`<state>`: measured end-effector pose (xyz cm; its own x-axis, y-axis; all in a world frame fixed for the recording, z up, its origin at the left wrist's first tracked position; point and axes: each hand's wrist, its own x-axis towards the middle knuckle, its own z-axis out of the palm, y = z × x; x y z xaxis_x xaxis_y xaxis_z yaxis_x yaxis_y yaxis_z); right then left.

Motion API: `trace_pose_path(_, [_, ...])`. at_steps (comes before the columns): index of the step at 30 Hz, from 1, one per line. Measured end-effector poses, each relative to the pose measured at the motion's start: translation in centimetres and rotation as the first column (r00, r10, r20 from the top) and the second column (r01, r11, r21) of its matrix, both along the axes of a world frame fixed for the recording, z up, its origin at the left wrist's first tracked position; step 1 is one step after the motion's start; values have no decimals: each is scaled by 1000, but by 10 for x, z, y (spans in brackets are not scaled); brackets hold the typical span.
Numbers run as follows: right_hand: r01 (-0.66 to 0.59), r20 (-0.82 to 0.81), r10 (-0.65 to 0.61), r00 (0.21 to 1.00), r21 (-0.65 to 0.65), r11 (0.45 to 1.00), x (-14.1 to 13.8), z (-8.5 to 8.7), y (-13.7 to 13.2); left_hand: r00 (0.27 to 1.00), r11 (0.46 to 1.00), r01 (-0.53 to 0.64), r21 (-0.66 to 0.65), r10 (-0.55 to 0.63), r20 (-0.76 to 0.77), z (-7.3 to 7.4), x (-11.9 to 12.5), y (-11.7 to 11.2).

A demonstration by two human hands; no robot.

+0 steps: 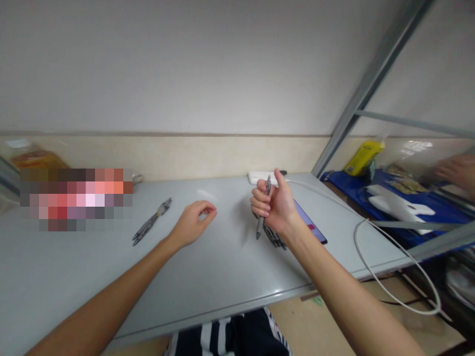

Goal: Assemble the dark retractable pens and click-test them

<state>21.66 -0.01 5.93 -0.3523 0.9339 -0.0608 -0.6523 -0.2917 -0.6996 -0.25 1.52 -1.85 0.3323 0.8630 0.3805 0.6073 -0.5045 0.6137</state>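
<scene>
While the right hand (pixel 276 207) is clenched around it, 1 grey pen (pixel 262 212) stands nearly upright above the bench (pixel 222 267), tip down and clicker end beside the raised thumb. It is slim and dark grey, with a clip near the top. Just under that wrist lies a small bunch of similar pens (pixel 275 237); I cannot count them. The left hand (pixel 195 222) rests on the bench holding nothing, its fingers (pixel 208 211) loosely curled. To its left lie 2 more grey pens (pixel 152 222) side by side. A phone (pixel 311 225) lies behind the right wrist, and 1 white cable (pixel 371 267) loops off the bench edge.
</scene>
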Motion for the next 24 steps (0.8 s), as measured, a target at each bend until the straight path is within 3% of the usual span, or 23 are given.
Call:
trace_pose_path(9, [11,6,-11,1000,-40,999,-6,12,-2,997,998,26,52,-22,-77,-5,-4,3])
trace_pose_path(24, [3,-4,-3,1000,-13,1000,-2,12,4,995,997,39,62,-33,-95,-8,-5,6])
